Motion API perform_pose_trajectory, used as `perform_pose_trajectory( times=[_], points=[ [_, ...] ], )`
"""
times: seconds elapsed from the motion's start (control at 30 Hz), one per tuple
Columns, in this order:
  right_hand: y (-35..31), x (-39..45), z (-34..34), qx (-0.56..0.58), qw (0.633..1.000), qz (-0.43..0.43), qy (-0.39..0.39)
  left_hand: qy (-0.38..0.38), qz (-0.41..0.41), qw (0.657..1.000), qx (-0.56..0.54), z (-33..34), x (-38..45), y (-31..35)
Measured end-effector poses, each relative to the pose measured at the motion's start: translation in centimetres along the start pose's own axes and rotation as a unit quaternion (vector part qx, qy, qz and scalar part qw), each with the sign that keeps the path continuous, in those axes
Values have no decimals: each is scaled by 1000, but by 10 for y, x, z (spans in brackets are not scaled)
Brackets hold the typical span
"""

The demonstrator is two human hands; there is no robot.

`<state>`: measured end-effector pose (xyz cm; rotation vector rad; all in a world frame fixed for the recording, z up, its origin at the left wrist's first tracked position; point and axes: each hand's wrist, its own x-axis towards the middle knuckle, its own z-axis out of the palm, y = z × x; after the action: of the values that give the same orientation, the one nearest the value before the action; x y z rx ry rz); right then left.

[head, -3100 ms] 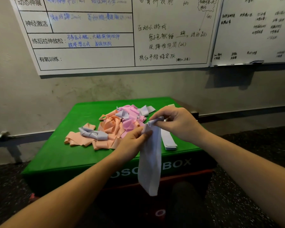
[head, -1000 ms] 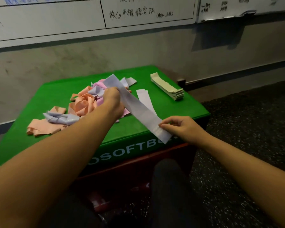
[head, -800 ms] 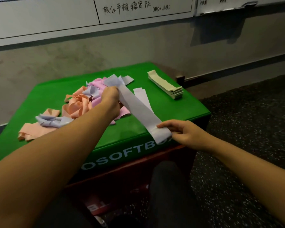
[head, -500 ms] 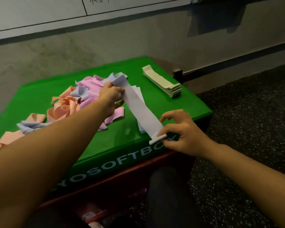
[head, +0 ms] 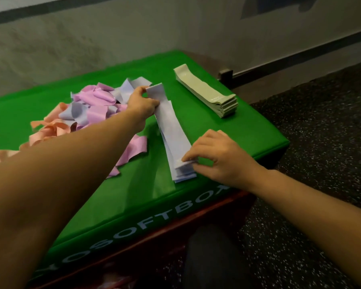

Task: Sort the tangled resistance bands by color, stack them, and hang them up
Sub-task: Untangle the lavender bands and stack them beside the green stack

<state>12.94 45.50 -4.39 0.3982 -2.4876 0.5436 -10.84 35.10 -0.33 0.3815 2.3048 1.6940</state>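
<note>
Much of what lies under our left forearm is hidden — it crosses the tangled pile (head: 86,113) on the green box (head: 227,130), so we cannot count the bands there. We make out three colours in it: pink, peach and lavender, twisted together at the box's left side. The peach bands run off behind the arm at the left. Lettering on the box's front face is cut off by the arms; only part of a word reads.

Two neat stacks lie on the box top. One is the pale green stack (head: 208,92) near the far right corner, its layers too thin to count. The other is the lavender stack (head: 174,140), lying between the pile and our right hand; the number of bands in it is also unclear.

Our left hand (head: 141,102) pinches the far end of the top lavender band (head: 157,91), lifted slightly off the stack. Our right hand (head: 215,158) pinches the near end of that stack, fingertips on top, thumb below.
</note>
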Motion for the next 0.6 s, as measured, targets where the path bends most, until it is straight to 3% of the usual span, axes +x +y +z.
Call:
perform_pose_trajectory(
  times=[0.2,0.37,0.6],
  points=[
    [9,-6,15,20,996,-10,-81,-25,38,989,143,4,10,-21],
    [4,-3,13,48,995,14,-90,22,117,953,277,-1,23,-38],
    [-9,15,10,87,993,59,-55,18,146,958,245,-24,4,-23]
  ],
)
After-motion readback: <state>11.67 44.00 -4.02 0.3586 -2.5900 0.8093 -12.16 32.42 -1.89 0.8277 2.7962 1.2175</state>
